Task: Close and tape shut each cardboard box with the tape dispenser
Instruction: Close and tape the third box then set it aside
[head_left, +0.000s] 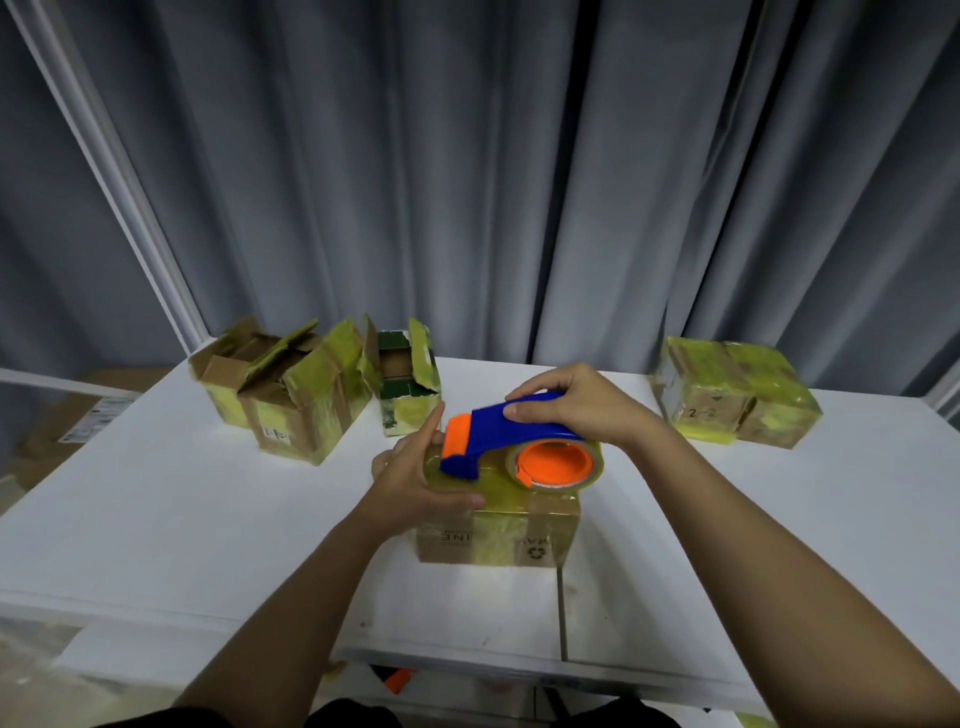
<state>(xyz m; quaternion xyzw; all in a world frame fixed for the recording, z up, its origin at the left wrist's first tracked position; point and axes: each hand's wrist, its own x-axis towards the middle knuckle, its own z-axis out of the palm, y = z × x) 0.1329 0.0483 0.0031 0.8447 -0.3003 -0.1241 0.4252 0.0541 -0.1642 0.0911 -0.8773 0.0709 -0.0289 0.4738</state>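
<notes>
A small cardboard box (498, 535) with yellowed tape on it sits closed at the middle of the white table (182, 519). My left hand (415, 478) lies on its left top edge, thumb along the front, fingers stretched over the top. My right hand (576, 405) grips the blue handle of the tape dispenser (514, 441), whose orange roll core faces me. The dispenser rests on the box top, its blue front end down near my left hand.
Two boxes with open flaps stand at the back left: a larger box (291, 395) and a green-lined box (405, 379). A closed taped box (732, 400) stands at the back right. Grey curtains hang behind. More cardboard (78, 415) lies on the floor left.
</notes>
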